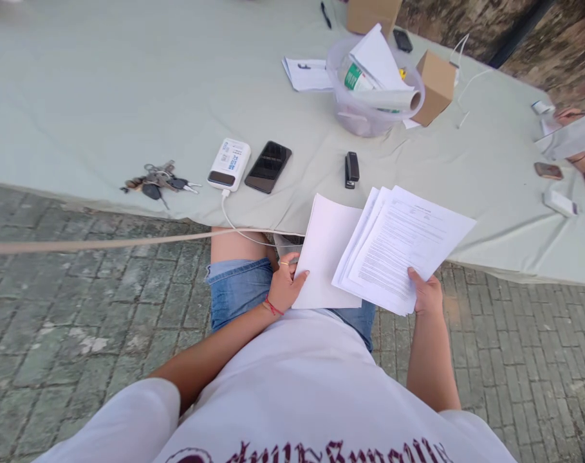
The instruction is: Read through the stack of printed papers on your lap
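A: Holding two lots of paper over the lap, at the near edge of the cloth-covered table (80, 96). Left hand (285, 286) pinches the lower left edge of a blank-faced sheet (325, 251), thumb on top, other fingers curled beneath. Right hand (426, 294) grips the bottom of a fanned stack of printed pages (403, 247), thumb on top, other fingers hidden under the paper.

B: Progress, as a judgement?

A: Sorting looks part done. One lot is split off to the left, while several printed pages sit fanned and not squared. The two lots overlap slightly at their inner edges. A black stapler (351, 169) lies on the cloth just beyond the papers, untouched; no staple can be made out on either lot.

B: Edges and free room?

A: The table edge runs just under the top corners of the sheets, which overhang it. Bare cloth lies right of the stapler and toward the far left. Left of the stapler: a dark phone (268, 166), a white power bank (229, 164) with its cable dropping off the edge, then a bunch of keys (157, 180). Farther back are a clear plastic tub (369, 116) stuffed with paper and a small cardboard box (434, 87). Another person's hand (569, 116) with papers is at the far right, well apart.
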`<state>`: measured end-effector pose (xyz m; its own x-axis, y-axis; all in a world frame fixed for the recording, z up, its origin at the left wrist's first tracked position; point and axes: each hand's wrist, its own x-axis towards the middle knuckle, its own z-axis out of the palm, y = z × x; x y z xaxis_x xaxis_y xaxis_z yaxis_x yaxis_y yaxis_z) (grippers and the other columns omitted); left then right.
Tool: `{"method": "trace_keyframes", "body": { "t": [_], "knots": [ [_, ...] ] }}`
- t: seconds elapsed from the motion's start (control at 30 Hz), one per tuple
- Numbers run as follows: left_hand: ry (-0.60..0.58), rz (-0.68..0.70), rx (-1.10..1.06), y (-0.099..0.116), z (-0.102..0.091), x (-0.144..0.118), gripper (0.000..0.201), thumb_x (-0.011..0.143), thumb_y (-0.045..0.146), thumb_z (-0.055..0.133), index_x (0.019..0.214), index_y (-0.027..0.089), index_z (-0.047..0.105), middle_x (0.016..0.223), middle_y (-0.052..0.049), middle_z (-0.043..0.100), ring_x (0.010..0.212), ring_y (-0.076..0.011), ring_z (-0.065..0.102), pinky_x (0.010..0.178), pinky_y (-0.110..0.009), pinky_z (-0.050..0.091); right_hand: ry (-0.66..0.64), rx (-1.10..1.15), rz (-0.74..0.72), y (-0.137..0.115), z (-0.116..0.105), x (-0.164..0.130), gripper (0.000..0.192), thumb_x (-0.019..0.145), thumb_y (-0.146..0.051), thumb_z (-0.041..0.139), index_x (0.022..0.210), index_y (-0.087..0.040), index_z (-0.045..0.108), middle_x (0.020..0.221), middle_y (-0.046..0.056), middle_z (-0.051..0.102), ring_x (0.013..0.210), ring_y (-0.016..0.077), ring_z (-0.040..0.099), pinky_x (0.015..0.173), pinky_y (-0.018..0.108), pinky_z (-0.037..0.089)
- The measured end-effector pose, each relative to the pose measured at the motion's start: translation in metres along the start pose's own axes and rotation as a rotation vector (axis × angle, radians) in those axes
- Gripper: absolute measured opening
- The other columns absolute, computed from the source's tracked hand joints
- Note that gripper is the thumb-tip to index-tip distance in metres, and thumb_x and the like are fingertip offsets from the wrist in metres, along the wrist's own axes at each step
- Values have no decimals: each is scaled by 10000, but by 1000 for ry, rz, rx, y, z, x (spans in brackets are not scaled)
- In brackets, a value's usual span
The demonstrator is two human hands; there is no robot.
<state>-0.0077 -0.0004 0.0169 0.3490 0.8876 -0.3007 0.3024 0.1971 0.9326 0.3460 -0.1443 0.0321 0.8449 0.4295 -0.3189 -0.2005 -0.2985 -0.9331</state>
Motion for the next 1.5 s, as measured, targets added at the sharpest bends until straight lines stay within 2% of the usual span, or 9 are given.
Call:
{"method": "trace_keyframes", "body": {
  "t": [0.27,0.4,0.6,0.7,0.8,0.93,1.1,1.3,1.5],
  "knots": [
    [-298,143,204,28,31,24,228,859,334,644,1053,216,661,893,-27,763,843,-244,715,836,-367,540,-10,141,40,13,9,-6,526,550,-341,973,1018,-191,787,1024,46,814,922,222,778,813,292,657],
    [-268,68,-85,43,47,50,530,808,243,684,1327,174,599,1121,-78,771,1015,-264,726,960,-385,538,-22,138,39,14,12,-10,519,567,-346,967,1025,-185,782,1036,61,811,942,246,777,825,327,663],
    [-86,-115,-387,48,41,61,957,793,345,746,1604,136,282,994,-76,782,877,-260,726,875,-402,563,-72,152,60,8,17,-19,510,610,-356,949,1067,-203,780,1111,61,803,1010,247,771,896,331,650],
    [41,-140,-416,36,22,58,899,749,385,787,1533,153,412,1002,-70,781,890,-257,723,865,-393,562,-169,129,95,7,28,-26,501,631,-373,946,1074,-213,777,1107,65,804,1009,264,774,895,367,654],
    [70,-144,-349,21,1,53,606,696,404,817,1218,138,664,997,-80,779,890,-257,716,842,-378,558,-276,84,135,8,45,-31,501,629,-406,949,1056,-209,776,1089,74,807,977,284,780,879,409,656],
    [57,-182,-273,10,-12,46,459,628,413,856,976,143,726,900,-58,779,844,-257,705,809,-375,557,-388,20,179,11,71,-35,490,633,-439,943,1028,-201,781,1060,81,811,957,295,781,876,431,645],
    [29,-172,-336,13,-5,45,515,680,506,826,1044,153,739,1060,-83,792,1025,-305,703,942,-425,542,-416,-5,187,8,89,-36,447,658,-441,923,1016,-217,776,1052,65,812,977,290,773,881,429,632],
    [-86,-187,-500,19,6,41,599,792,663,699,1127,167,719,1220,-117,758,1209,-343,653,1080,-474,478,-364,32,147,10,84,-33,466,663,-425,915,1058,-229,762,1115,53,802,1043,283,757,942,427,609],
    [-109,-158,-487,19,13,37,533,849,553,671,1234,184,670,1344,-104,702,1304,-318,596,1164,-453,414,-366,56,154,13,82,-37,482,653,-456,913,1047,-218,768,1103,61,804,1026,283,756,937,434,607]
  ]
}}
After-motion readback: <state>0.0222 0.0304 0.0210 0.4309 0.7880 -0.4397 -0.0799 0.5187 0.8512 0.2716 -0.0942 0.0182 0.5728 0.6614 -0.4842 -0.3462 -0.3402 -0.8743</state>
